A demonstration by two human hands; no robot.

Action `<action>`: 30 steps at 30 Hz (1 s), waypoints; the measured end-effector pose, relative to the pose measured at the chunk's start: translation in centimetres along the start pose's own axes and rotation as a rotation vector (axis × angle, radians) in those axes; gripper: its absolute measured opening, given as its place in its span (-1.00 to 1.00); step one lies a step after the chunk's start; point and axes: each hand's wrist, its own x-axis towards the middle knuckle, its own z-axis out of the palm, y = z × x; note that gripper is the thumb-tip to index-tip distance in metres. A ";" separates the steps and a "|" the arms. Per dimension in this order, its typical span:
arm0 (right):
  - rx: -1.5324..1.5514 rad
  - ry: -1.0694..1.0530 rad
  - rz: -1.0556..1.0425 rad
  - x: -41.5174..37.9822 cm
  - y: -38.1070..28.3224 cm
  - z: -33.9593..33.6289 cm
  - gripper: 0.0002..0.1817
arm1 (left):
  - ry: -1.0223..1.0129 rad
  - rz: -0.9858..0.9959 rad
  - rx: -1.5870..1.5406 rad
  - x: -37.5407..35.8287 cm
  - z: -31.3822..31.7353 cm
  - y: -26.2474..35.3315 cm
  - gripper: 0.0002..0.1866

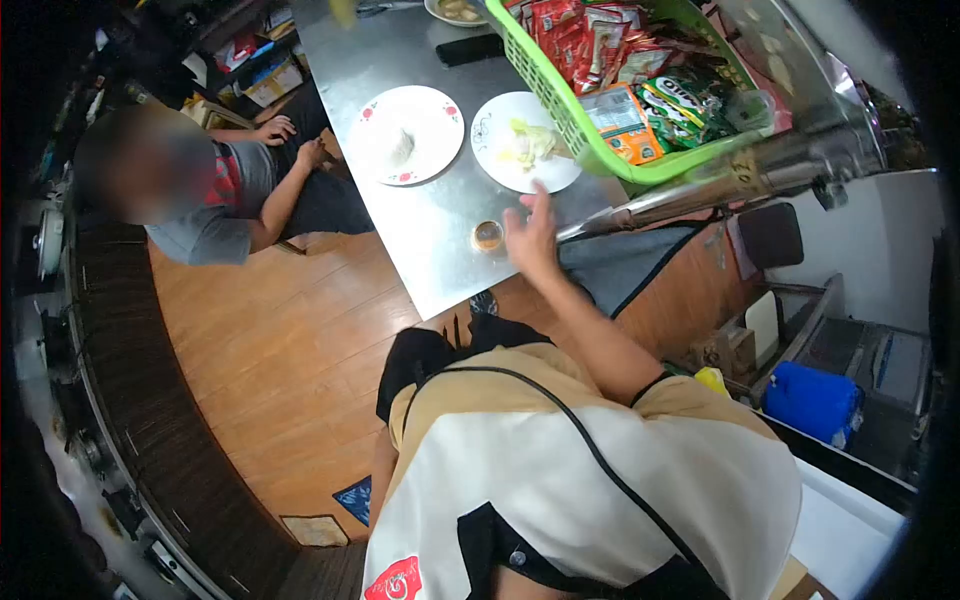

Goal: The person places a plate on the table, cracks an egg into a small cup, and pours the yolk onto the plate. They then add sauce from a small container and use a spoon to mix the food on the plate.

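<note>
My right hand is over the near end of the metal table, its fingers apart and nothing visible in them. Just left of it stands a small round container with brown contents. Beyond my fingertips, a white plate holds pale green leafy pieces. Farther left is a larger white plate with red flower marks and a white mound that looks like rice. My left hand is out of sight; only part of that forearm shows beside my shirt.
A green plastic basket full of red, orange and green packets stands at the table's right side, by a metal pole. A dark phone-like object and a bowl lie farther back. Another person sits at the left.
</note>
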 end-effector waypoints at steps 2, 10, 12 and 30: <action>-0.032 0.012 0.367 4.4 1.6 0.5 -0.22 | 0.015 0.001 -0.033 1.0 -1.6 0.6 -0.71; 0.338 0.188 1.019 8.7 7.5 1.3 -0.56 | 0.154 0.066 -0.109 5.9 -13.4 -3.8 -0.75; 0.374 0.250 1.050 9.0 7.2 1.4 -0.60 | 0.196 0.093 -0.117 9.7 -19.0 -3.9 -0.76; 0.583 0.271 1.025 6.2 10.3 2.8 -0.70 | -0.188 -0.113 -1.768 35.0 -35.9 31.7 -0.73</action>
